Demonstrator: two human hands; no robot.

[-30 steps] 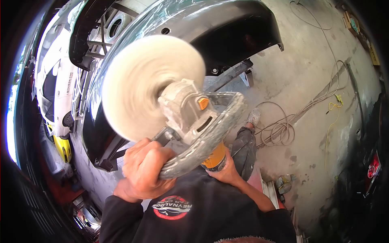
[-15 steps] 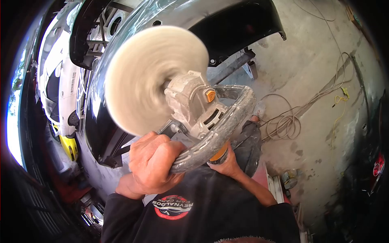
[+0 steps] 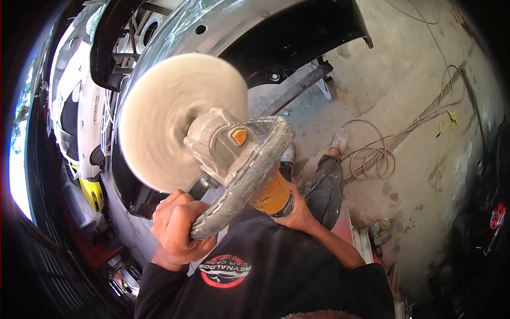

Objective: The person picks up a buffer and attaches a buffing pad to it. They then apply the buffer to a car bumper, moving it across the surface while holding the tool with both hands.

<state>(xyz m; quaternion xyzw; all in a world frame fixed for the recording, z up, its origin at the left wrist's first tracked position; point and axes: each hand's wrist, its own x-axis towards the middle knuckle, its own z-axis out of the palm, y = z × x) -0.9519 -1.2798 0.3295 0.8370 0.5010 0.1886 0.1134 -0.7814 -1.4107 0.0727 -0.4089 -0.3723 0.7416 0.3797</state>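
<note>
A power polisher (image 3: 218,146) with a dusty grey head and orange body is held in front of me. Its round cream pad (image 3: 175,101) is blurred by spinning and overlaps the glossy bumper (image 3: 234,18). My left hand (image 3: 178,226) is closed round the left end of the polisher's dark loop handle (image 3: 249,186). Lower on the tool, my right hand (image 3: 297,210) wraps the rear of the orange body, its fingers partly hidden underneath. The bumper, dark on its inner side, rests on a metal stand (image 3: 303,85).
Another dark bumper (image 3: 109,48) hangs at the upper left, near a white car (image 3: 79,101) and a yellow object (image 3: 91,194). Coiled hose (image 3: 372,162) and a yellow cord (image 3: 449,125) lie on the concrete floor (image 3: 414,202) to the right.
The polisher has shifted left and slightly down across the bumper, with both hands still on it. My left hand moved left, and more of the orange body shows now.
</note>
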